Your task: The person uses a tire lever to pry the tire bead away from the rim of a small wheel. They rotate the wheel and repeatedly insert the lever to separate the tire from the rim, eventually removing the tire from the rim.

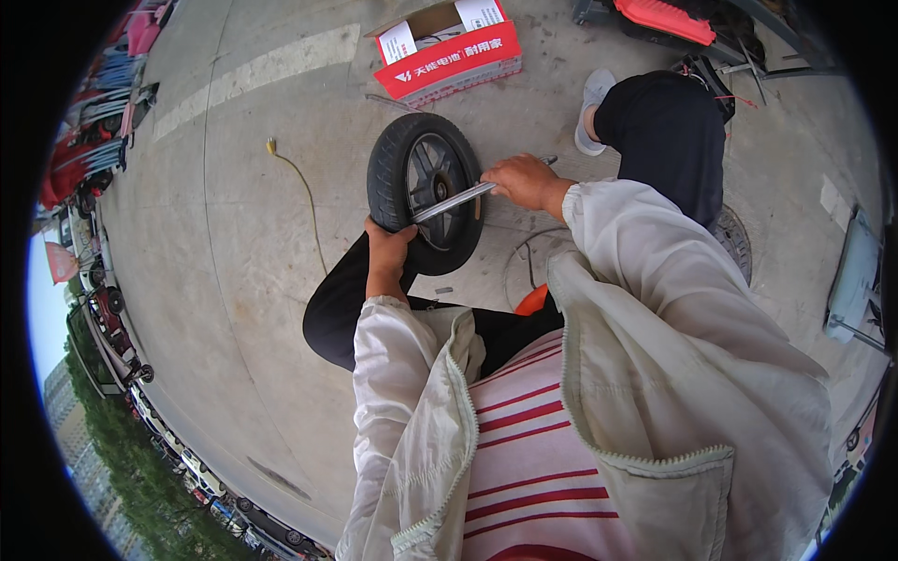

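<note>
Cardboard box [449, 51] and yellow cord [304, 187] flank wheel [423, 192].

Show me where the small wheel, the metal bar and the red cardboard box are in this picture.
small wheel [388, 173], head view, on the black tyre's left side.
metal bar [454, 199], head view, on the shiny shaft crossing the wheel.
red cardboard box [449, 58], head view, on its red side panel.

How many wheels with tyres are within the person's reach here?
1: a small black wheel, upright on the pavement, left hand at its lower edge, right hand levering a metal bar across it. Others may be hidden.
</note>
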Action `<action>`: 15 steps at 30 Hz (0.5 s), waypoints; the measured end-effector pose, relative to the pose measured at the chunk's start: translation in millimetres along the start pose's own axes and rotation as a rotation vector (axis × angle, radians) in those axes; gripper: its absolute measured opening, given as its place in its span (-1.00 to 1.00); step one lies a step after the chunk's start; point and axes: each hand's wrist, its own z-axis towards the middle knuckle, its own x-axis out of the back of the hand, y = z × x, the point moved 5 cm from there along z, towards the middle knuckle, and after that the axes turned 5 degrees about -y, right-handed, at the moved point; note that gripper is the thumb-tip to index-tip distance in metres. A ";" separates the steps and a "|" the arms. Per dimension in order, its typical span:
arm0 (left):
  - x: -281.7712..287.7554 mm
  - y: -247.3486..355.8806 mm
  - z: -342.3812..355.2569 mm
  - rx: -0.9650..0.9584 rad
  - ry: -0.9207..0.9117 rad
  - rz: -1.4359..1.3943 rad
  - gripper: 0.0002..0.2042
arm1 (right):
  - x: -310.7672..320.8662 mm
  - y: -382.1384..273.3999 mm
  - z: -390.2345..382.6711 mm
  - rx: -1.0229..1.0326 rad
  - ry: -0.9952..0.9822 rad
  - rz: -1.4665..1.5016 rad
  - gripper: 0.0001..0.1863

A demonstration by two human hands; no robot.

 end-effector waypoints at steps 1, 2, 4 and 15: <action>-0.3 2.3 -0.9 0.001 -0.002 -0.010 -0.28 | -3.0 2.0 1.0 -0.008 -0.013 0.012 -0.81; -0.8 3.8 -1.6 0.015 -0.001 -0.023 -0.29 | -5.6 4.1 2.1 -0.017 -0.022 0.017 -0.80; -4.2 12.2 -4.5 0.040 0.001 -0.050 -0.29 | -10.6 9.4 4.7 -0.034 -0.039 0.023 -0.80; -3.5 3.1 -0.6 0.063 -0.036 -0.129 -0.25 | -39.6 19.4 13.0 -0.131 -0.189 0.000 -0.86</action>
